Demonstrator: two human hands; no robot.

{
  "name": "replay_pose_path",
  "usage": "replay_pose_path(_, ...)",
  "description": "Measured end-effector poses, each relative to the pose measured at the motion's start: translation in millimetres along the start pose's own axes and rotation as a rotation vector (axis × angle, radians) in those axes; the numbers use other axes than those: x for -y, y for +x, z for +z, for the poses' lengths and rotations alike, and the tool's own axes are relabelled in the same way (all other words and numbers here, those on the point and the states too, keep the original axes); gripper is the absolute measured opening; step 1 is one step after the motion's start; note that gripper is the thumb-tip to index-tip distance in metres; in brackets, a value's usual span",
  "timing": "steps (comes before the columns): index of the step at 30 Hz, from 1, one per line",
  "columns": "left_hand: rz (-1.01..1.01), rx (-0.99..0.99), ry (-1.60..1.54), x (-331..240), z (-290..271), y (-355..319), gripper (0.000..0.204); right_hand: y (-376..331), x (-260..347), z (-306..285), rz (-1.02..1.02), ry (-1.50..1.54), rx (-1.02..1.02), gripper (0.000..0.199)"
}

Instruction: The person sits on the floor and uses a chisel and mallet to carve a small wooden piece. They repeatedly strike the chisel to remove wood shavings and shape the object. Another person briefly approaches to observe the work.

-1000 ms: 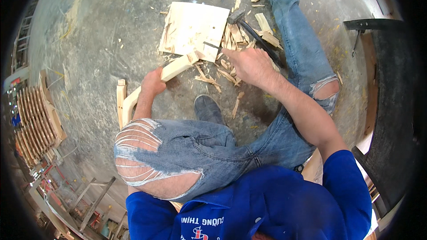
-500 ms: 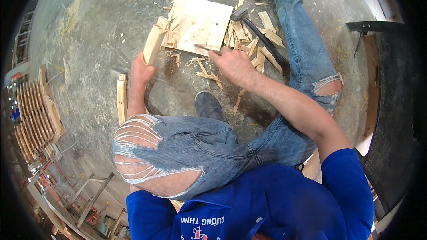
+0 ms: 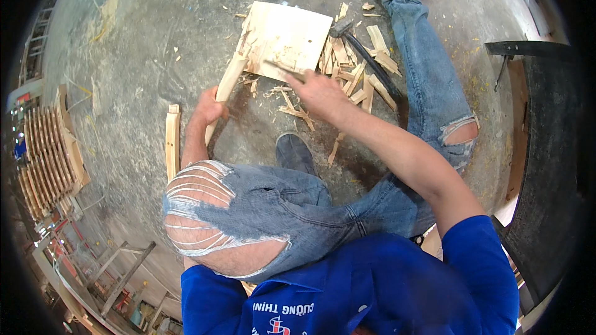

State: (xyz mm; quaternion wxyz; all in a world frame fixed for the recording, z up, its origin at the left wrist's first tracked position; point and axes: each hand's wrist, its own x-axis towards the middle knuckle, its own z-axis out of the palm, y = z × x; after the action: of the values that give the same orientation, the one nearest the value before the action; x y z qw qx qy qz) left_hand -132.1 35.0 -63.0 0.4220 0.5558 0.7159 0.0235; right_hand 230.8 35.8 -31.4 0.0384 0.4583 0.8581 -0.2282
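My left hand (image 3: 211, 108) is wrapped round a pale, slightly curved wooden piece (image 3: 230, 79). The far end of this piece rests at the left edge of a square wooden board (image 3: 298, 28) on the floor. My right hand (image 3: 320, 94) grips a chisel (image 3: 284, 67), its narrow blade pointing left over the near part of the board; my fingers hide most of the handle. Fine shavings lie on the board. Just right of the board, a dark-handled hammer (image 3: 371, 61) lies among split wood chips (image 3: 357, 84).
A second wooden piece (image 3: 172, 139) stands left of my knee. Stacked slatted wood (image 3: 49, 155) is at the far left, above a wooden frame (image 3: 127, 273). A large black panel (image 3: 549, 167) stands at the right. My right leg (image 3: 413, 68) stretches past the chips.
The wooden piece in my left hand has turned and tilted, and my hand has shifted lower and to the right. The chisel's blade has swung slightly up and left.
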Motion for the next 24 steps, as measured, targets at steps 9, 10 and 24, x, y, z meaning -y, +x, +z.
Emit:
replay_pose_path(9,-0.127,0.263,0.015,-23.9,20.9,4.7,0.074,-51.1,-12.9,-25.2,0.094,0.076,0.238,0.058)
replay_pose_path(10,-0.154,0.282,-0.01,-25.7,20.4,3.8,0.074,-50.6,-10.0,-25.4,0.101,0.073,0.252,0.058)
replay_pose_path(24,-0.106,-0.106,0.495,-51.4,63.7,-11.7,0.043,-78.7,-37.4,-39.5,0.131,0.381,-0.16,0.048)
